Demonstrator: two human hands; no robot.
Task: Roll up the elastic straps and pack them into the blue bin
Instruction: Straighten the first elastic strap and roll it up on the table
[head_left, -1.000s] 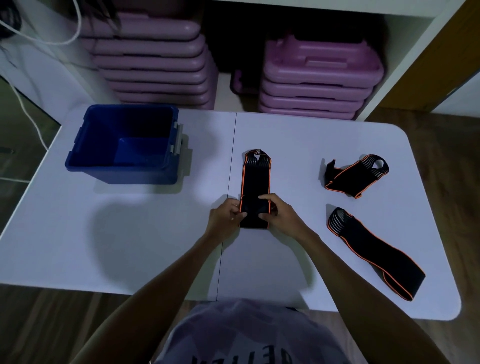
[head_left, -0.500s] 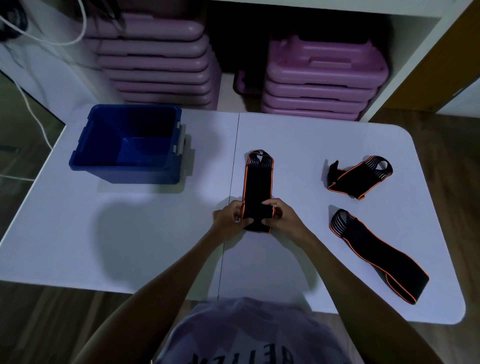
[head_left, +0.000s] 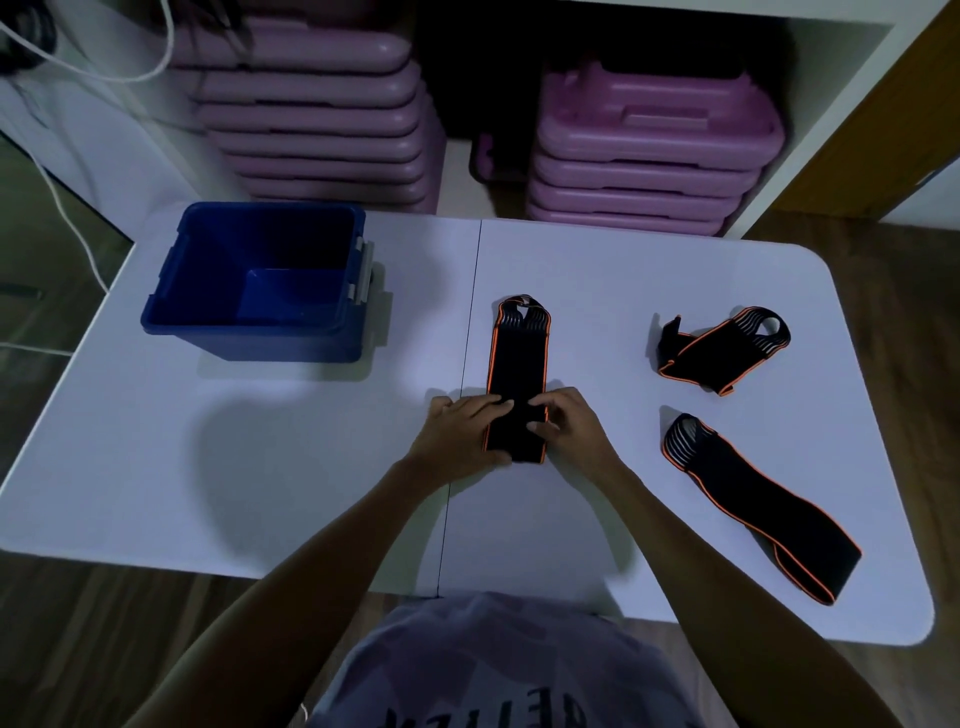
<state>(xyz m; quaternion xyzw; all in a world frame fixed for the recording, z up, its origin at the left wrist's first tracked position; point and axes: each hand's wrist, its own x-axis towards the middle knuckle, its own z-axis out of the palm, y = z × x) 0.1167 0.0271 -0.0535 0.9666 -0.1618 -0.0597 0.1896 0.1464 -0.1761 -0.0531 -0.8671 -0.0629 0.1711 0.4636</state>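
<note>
At the near edge of the white table (head_left: 260, 467), both forearms extend forward to the centre strap (head_left: 517, 364), which lies flat, its length running away from the person, beside the table's centre seam. The left hand (head_left: 462, 436) and right hand (head_left: 569, 423) both close on the near end of this strap: fingers lie over the top of the fabric, and the left thumb sits at the near edge. This two-sided hold appears intended to keep the orange-trimmed edges aligned while the near end is turned over into a roll. The roll is judged to be at its start; most of the strap lies unrolled, and its ribbed far end (head_left: 522, 314) rests free on the table.

To the right, well apart from the hands, a long strap (head_left: 753, 504) lies diagonally, flat and unrolled. Beyond it, a third strap (head_left: 722, 353) lies loosely folded on itself. Both await rolling.

At the far left of the table stands the blue bin (head_left: 171, 296), open side up, with no strap visible inside. Its position leaves the centre area free as a rolling surface while keeping the bin within likely reach.

Behind the table, purple cases (head_left: 649, 156) are stacked on a shelf unit; they play no part in this step.
</note>
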